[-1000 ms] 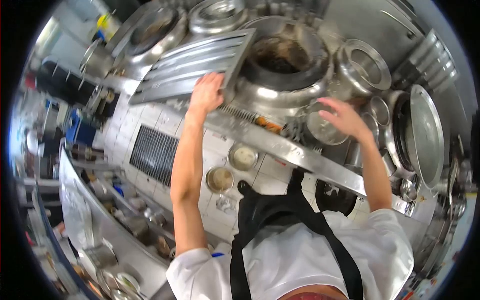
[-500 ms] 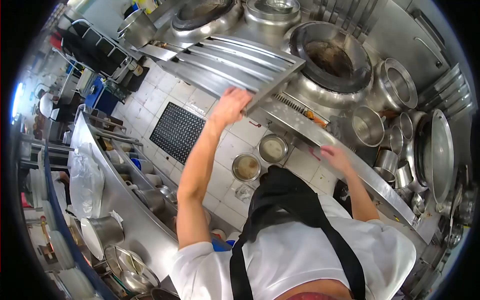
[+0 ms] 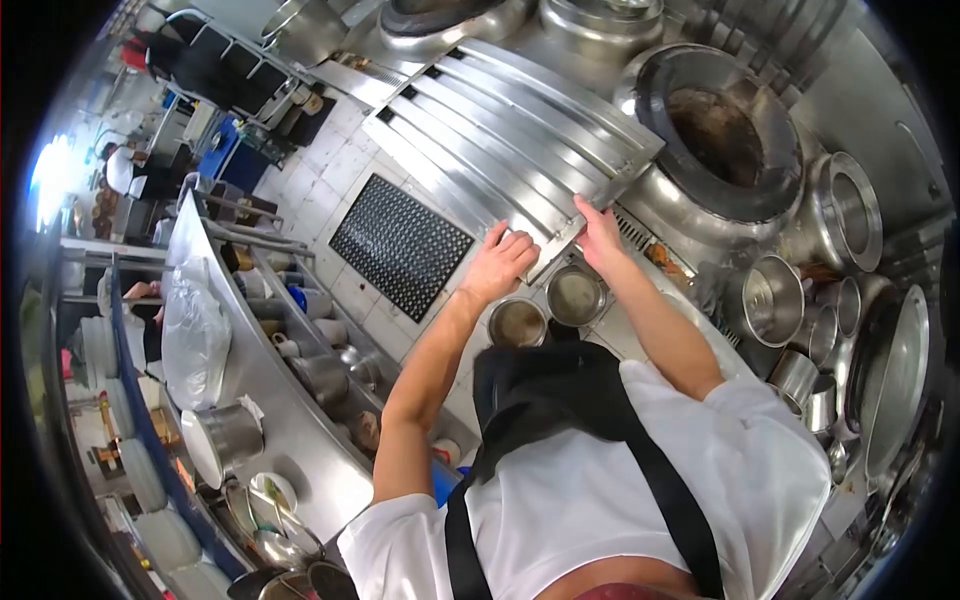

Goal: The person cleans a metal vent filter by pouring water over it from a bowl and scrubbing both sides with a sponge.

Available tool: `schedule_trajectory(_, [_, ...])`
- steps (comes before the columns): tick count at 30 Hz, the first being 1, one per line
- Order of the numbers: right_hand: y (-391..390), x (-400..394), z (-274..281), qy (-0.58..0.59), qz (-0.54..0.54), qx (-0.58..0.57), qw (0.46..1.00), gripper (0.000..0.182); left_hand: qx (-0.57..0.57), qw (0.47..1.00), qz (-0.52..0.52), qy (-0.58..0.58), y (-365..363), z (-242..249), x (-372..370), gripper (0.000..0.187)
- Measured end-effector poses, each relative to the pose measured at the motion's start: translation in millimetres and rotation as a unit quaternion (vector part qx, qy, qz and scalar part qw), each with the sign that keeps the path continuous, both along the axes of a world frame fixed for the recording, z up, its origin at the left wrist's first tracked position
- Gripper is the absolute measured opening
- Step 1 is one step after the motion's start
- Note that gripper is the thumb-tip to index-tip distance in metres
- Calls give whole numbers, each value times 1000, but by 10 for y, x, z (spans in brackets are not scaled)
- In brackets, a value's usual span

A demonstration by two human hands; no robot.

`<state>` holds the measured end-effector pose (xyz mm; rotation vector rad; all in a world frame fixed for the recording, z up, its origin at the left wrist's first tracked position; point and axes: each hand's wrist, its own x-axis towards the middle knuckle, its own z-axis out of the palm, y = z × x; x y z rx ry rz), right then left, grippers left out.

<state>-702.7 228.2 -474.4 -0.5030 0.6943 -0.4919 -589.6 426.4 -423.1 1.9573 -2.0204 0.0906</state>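
A slatted stainless steel baffle filter (image 3: 510, 135) extends in front of me, over the floor and the cooker's front edge. At its near left corner, my left hand (image 3: 502, 265) is closed on the rim with the fingers curled. My right hand (image 3: 598, 238) grips the near end beside it, thumb lying on the top face and the other fingers mostly hidden. Just below my hands, two metal pots (image 3: 518, 322) of cloudy liquid stand on the tiled floor.
A wok burner (image 3: 715, 135) is to the right of the filter, with several metal pots (image 3: 773, 300) farther along. A black rubber mat (image 3: 400, 245) lies on the floor. The left side has a steel counter (image 3: 265, 400) with shelves. A person (image 3: 122, 168) stands at the far left.
My right hand has come up from the cooker's edge onto the filter's near end. The filter's slatted face has turned more toward me, and my left hand has shifted along its rim.
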Motion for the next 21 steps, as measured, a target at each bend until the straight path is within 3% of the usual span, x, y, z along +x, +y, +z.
schedule_trajectory(3, [-36, 57, -86, 59, 15, -54, 997, 62, 15, 1000, 4, -8, 26, 63, 25, 63])
schedule_trajectory(6, [-57, 86, -99, 70, 15, -33, 997, 63, 52, 998, 1, 32, 54, 213, 129, 68])
schedule_trajectory(11, [-80, 114, -178, 127, -6, -59, 990, 57, 103, 953, 87, 271, 168, 332, 841, 78])
schedule_trajectory(15, [-113, 173, -175, 153, -77, -75, 982, 56, 0, 974, 173, 148, 285, -77, 2308, 86])
schedule_trajectory(16, [-97, 189, -127, 166, -90, -73, 979, 58, -47, 947, 282, 149, 378, -434, 2845, 86])
schedule_trajectory(17, [-101, 215, -156, 170, -104, -97, 975, 62, -108, 884, 349, 290, 400, -607, 3328, 83])
schedule_trajectory(18, [-70, 281, -143, 177, -151, -85, 969, 62, -86, 827, 447, 329, 385, -592, 3762, 81])
schedule_trajectory(19, [-27, 312, -71, 268, -165, -88, 945, 67, -67, 788, 527, 311, 433, -837, 4357, 80])
schedule_trajectory(20, [-23, 363, -50, 354, -182, -82, 914, 71, -122, 738, 434, 502, 471, -1067, 4856, 75])
schedule_trajectory(21, [-90, 365, -378, 243, -178, -114, 947, 82, -51, 660, 404, 631, 509, -1174, 5370, 71])
